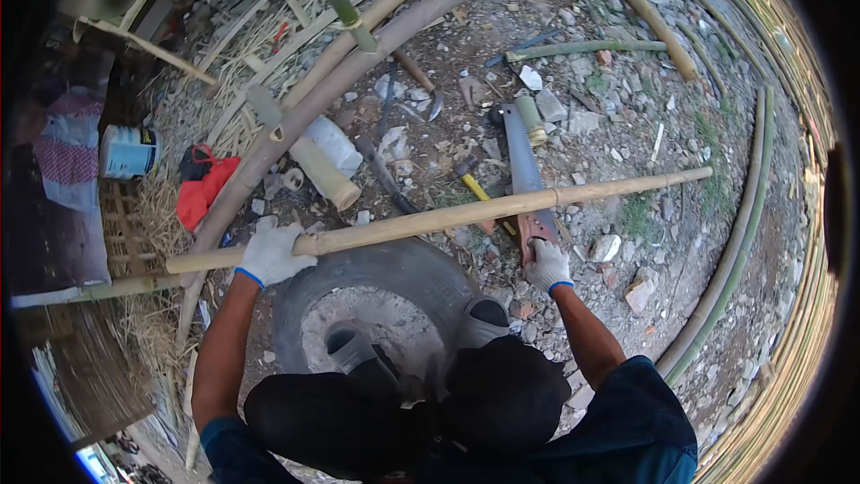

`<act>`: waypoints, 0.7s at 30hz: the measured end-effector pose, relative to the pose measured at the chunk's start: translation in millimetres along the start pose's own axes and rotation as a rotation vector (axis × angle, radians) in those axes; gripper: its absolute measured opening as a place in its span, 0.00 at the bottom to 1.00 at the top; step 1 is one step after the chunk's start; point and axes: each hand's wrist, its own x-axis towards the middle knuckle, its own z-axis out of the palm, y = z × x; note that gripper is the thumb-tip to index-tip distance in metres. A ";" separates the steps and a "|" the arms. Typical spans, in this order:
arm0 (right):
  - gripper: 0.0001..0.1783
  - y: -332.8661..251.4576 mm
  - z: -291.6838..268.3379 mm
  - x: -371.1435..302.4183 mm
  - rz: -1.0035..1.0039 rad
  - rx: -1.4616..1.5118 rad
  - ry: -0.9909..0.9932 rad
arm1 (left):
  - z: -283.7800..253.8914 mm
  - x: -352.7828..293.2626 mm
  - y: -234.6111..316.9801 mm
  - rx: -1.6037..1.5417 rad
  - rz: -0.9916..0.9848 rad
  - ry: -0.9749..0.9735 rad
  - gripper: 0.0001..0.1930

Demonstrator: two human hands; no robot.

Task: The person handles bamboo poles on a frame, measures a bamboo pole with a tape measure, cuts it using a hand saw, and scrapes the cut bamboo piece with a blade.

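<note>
Gripping the bamboo pole [448, 217] near one end with the left hand [272, 254], wrapping the right hand [547, 266] round the saw handle [539, 226]. Holding the pole over the blade [522, 154], above stony ground [618, 130]. Maybe risking scratches by tugging too fast.

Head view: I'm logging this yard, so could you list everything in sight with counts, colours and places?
bamboo pole: one, tan, across middle
saw: one, silver and reddish, under pole
tire: one, dark grey, below pole
yellow-handled tool: one, yellow and black, beside saw
sickle: one, brown handle, upper middle
curved tool: one, dark, left of centre
bucket: one, blue and white, far left
bag: one, red, beside bucket
cloth: some, purple and white, far left
more bamboo: many, tan and green, top and right
stones: many, grey and white, across ground
shoes: two, grey and black, at tire
left hand: one, white glove, on pole
right hand: one, white glove, on saw
</note>
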 end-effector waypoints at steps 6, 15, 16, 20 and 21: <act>0.27 -4.7 11.0 -8.7 -0.025 0.122 -0.020 | 32.1 11.2 -21.5 -0.078 0.063 0.125 0.26; 0.29 2.4 27.1 18.4 0.194 0.492 -0.023 | 61.6 -1.8 -23.4 -0.172 0.092 0.165 0.27; 0.29 -16.6 19.7 20.6 0.173 0.497 -0.036 | 66.3 -16.2 -25.4 -0.168 0.068 0.165 0.27; 0.51 -19.2 -12.0 34.2 0.559 2.288 0.417 | 73.9 -42.1 -17.6 -0.188 0.090 0.114 0.28; 0.50 -20.6 -14.6 36.8 0.553 2.395 0.456 | 75.0 -48.4 -18.9 -0.194 0.092 0.108 0.28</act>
